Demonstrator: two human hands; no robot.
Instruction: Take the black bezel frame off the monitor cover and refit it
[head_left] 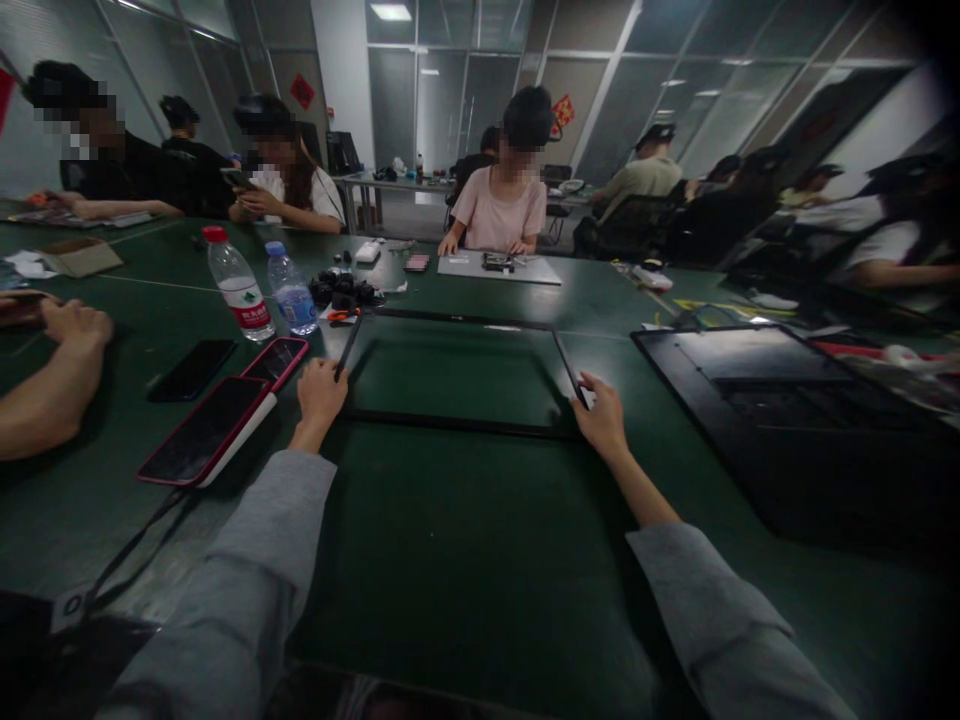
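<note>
A thin black rectangular frame (465, 425), like a screen bezel, is held between my two hands over the green table (465, 560). Its middle is hollow, and the green surface shows through. My left hand (321, 395) grips the left side of the frame, fingers closed round it. On the opposite side, my right hand (600, 412) pinches the right edge near the lower corner. A soft shadow inside the outline suggests the frame is slightly raised, though I cannot tell by how much.
Left of me lie phones (206, 430), with a red-capped bottle (241, 290) and a blue-capped bottle (292, 290) behind them. A large dark panel (795, 420) lies at the right. Another person's arm (52, 370) rests at far left; a person (501, 195) works opposite.
</note>
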